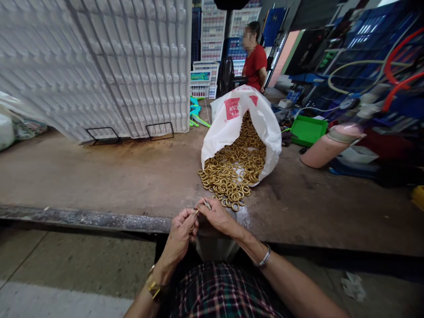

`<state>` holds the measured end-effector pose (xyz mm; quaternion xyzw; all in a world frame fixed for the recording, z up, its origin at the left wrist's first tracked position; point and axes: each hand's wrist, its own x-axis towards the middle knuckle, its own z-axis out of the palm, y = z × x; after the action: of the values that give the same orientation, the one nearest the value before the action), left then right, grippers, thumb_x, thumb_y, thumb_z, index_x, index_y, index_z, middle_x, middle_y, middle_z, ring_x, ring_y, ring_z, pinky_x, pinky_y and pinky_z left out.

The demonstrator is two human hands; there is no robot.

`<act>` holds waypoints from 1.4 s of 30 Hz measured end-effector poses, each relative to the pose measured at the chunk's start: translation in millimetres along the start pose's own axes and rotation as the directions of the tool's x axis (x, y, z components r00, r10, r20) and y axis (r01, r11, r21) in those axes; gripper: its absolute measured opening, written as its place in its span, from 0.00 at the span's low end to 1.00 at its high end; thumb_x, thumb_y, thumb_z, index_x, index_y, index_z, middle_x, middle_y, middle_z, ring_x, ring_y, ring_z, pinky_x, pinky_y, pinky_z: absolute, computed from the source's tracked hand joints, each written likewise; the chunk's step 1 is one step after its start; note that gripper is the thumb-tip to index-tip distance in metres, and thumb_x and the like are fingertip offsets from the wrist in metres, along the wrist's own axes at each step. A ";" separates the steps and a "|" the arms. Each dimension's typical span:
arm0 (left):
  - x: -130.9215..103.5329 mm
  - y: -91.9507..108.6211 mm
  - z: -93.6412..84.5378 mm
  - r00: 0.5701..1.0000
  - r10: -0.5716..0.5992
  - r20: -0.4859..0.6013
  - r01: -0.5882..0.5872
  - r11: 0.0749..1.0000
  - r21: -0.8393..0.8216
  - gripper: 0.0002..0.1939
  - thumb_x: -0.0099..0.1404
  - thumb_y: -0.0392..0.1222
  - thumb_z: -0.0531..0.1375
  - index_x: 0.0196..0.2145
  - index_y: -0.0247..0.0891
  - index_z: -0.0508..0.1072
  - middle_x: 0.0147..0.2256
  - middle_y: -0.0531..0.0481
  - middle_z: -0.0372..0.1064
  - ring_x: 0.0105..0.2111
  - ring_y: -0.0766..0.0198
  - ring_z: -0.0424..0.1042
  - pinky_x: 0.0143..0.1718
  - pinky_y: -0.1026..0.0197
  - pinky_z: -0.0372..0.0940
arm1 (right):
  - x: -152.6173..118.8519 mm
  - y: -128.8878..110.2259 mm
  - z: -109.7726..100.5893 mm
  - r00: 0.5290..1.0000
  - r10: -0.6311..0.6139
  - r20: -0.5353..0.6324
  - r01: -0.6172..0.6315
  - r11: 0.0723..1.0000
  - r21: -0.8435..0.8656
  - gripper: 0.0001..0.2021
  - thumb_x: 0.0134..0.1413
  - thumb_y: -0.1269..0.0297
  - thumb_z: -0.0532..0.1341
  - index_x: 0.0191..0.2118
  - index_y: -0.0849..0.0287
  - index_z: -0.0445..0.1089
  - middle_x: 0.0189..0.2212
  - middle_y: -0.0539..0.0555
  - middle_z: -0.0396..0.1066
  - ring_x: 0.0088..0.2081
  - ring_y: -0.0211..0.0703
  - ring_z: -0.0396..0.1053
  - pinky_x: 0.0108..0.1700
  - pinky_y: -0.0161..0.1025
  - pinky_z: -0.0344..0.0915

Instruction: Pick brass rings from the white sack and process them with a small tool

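My left hand (183, 230) is closed near the table's front edge, pinching a gold-coloured ring (196, 212) that is partly hidden by the fingers. Against it works my right hand (217, 216), wrapped round a small metal tool (207, 204); a short, pointed bit of the tool shows above the fingers, and its kind is unclear. Just beyond both hands, a heap of gold-coloured rings (228, 179) spills from the mouth of a white plastic sack (212, 128) lying on its side.
Tall white ribbed plastic panels (142, 66) stand at the left in black wire holders (160, 130). On the right are a green tray (308, 131) and a pink cylinder (326, 148). A person in a red shirt (256, 66) is behind the table (99, 176), near stacked crates (212, 35).
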<state>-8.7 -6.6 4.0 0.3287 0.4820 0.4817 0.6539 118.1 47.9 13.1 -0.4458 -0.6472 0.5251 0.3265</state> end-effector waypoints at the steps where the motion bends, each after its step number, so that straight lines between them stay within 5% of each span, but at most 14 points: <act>1: -1.0 0.6 -0.7 1.000 0.006 0.007 -0.006 1.000 -0.005 0.14 0.57 0.50 0.58 0.29 0.36 0.64 0.21 0.58 0.58 0.16 0.75 0.54 0.15 0.71 0.47 | -0.2 -1.4 0.6 1.000 -0.009 0.000 0.009 1.000 0.003 0.09 0.51 0.64 0.52 0.25 0.61 0.64 0.21 0.46 0.63 0.26 0.33 0.60 0.31 0.31 0.57; 13: -5.6 5.0 -11.1 0.992 -0.024 0.125 0.050 0.976 -0.212 0.09 0.60 0.45 0.58 0.31 0.35 0.65 0.21 0.57 0.57 0.17 0.76 0.53 0.15 0.72 0.47 | -0.2 -0.3 8.1 0.997 -0.082 -0.006 0.082 0.992 0.099 0.10 0.54 0.62 0.51 0.27 0.60 0.64 0.20 0.47 0.65 0.25 0.34 0.64 0.30 0.32 0.60; 20: -6.9 4.8 -11.3 0.992 -0.005 0.124 0.035 0.969 -0.245 0.09 0.59 0.44 0.58 0.31 0.35 0.65 0.21 0.57 0.58 0.16 0.77 0.54 0.15 0.71 0.47 | -4.1 0.8 5.3 0.992 -0.113 -0.053 0.107 0.989 -0.104 0.09 0.55 0.67 0.49 0.34 0.59 0.65 0.20 0.46 0.64 0.24 0.34 0.63 0.29 0.31 0.58; 27: -5.3 2.0 -7.3 0.999 0.031 0.024 -0.027 0.991 -0.129 0.11 0.59 0.47 0.57 0.29 0.37 0.63 0.20 0.58 0.58 0.16 0.76 0.54 0.16 0.72 0.48 | -14.6 9.9 7.4 0.988 -0.122 0.096 0.155 0.712 -0.685 0.12 0.44 0.77 0.52 0.35 0.59 0.65 0.26 0.50 0.69 0.27 0.36 0.63 0.28 0.32 0.48; 42: -5.0 -1.6 -5.3 0.994 0.101 -0.042 -0.096 0.989 0.114 0.14 0.60 0.51 0.55 0.27 0.37 0.61 0.20 0.58 0.58 0.16 0.75 0.54 0.16 0.71 0.50 | -17.8 -10.8 11.4 0.996 0.028 0.083 0.055 0.536 -0.843 0.09 0.53 0.73 0.50 0.38 0.59 0.65 0.32 0.54 0.71 0.32 0.40 0.68 0.30 0.36 0.51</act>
<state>-13.6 -12.0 2.5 0.3765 0.5069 0.4936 0.5980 112.4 26.6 21.7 -0.5199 -0.8369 0.1645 0.0472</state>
